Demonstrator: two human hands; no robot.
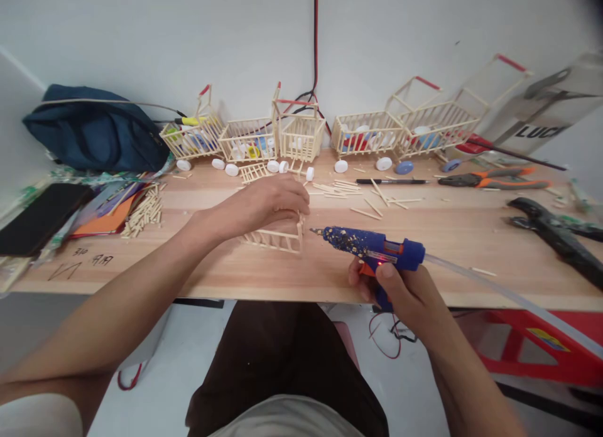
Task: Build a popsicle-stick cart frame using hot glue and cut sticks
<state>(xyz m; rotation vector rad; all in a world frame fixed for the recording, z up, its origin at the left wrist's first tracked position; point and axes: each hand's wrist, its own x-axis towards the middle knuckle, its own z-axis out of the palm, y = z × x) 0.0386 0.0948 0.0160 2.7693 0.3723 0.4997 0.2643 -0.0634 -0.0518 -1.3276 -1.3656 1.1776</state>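
Note:
My right hand [405,292] is wrapped round the handle of a blue hot glue gun [400,255] with an orange trigger and a small red light. Its crusted nozzle points left, and a long clear glue stick [499,289] runs out of its back. Above the wooden table [211,277], my left hand [268,201] has its fingers bent down and pinched at the right end of a small frame of thin wooden sticks [276,241]. The glue gun's tip is close to that end, slightly apart from it. My left hand covers the frame's far side, so the fingertips are partly hidden.
Several small stick carts [249,139] with wheels stand along the wall. Loose sticks [339,189], a pen [391,181] and pliers [490,178] lie behind the glue gun. A stick pile [144,211] and blue bag [98,129] are left, black cutters [556,236] right.

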